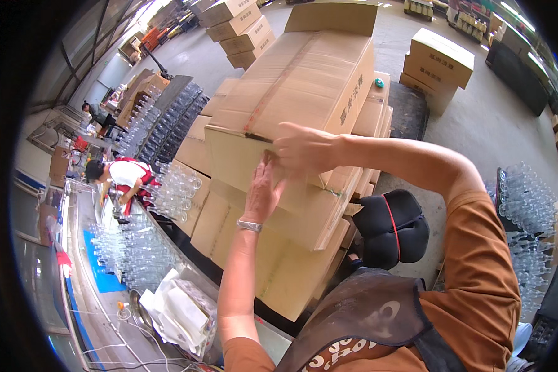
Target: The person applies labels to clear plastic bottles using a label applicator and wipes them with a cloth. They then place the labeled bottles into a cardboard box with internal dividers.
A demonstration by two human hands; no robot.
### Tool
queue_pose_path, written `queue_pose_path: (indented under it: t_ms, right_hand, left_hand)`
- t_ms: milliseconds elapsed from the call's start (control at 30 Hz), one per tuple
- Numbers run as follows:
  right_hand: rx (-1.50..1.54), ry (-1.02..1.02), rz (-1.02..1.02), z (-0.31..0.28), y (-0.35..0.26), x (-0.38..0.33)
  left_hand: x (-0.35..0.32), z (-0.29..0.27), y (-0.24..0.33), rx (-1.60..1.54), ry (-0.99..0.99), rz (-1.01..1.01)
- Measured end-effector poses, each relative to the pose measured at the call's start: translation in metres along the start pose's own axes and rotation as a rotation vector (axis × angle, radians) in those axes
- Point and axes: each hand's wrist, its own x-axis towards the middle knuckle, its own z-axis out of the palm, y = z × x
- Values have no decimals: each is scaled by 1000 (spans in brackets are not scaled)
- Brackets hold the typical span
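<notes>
In front of me lies a large brown cardboard box [291, 74], with a strip of tape along its top seam and its far flap [332, 17] sticking out. My left hand [264, 191] is open, its fingers stretched upward against the near end of the box below the seam. Just right of it, at the box's near top edge, my right hand [307, 149] is smeared by motion; whether its fingers hold anything cannot be made out. Under the box are stacked flat cartons [285, 266]. A small green tape roll [379, 82] sits on a carton beyond the right side.
Clear glass bottles [133, 254] crowd the bench at left, where another person [127, 177] bends over. White bags [177, 313] lie nearby. A black padded stool [394, 228] stands right of the stack. More cartons [437, 62] stand behind, and glass bottles [527, 198] at far right.
</notes>
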Motion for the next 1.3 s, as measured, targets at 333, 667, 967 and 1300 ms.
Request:
queue_pose_path:
  t_ms: [333,667,967,1300]
  right_hand:
    - [-703,-237,-193,-75,9,25]
    - [7,-417,623,-123,-49,-114]
    - [121,179,428,7,34,-116]
    - [269,144,173,43,83,-62]
  left_hand:
    - [85,9,-38,205,-140,-92]
    - [107,-6,-84,415,-90,-140]
    - [180,-52,-100,741,275,-132]
    - [215,-79,-230,1011,181,-392]
